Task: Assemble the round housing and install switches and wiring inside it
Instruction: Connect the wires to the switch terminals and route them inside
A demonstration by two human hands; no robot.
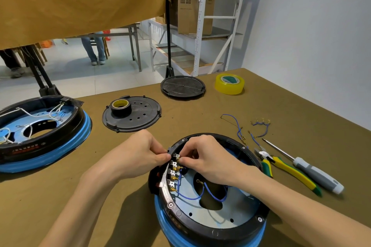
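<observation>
A round black housing (230,226) with a blue lower band stands at the table's front, its top off. Along its left inner wall runs a row of several switches (173,174) with brass terminals, and blue wires (208,192) loop from them over the grey floor plate. My left hand (144,154) pinches the housing rim beside the top switch from outside. My right hand (208,158) reaches inside and pinches a terminal at the top switch (177,156). Loose blue wires (240,130) with terminals lie to the right.
A second open housing (60,138) with white wires sits at the left. Two black lids (144,116) (182,86) lie behind, one with a black tape roll (120,106) on it. Yellow tape (229,84), pliers (281,166) and a screwdriver (309,170) lie at the right.
</observation>
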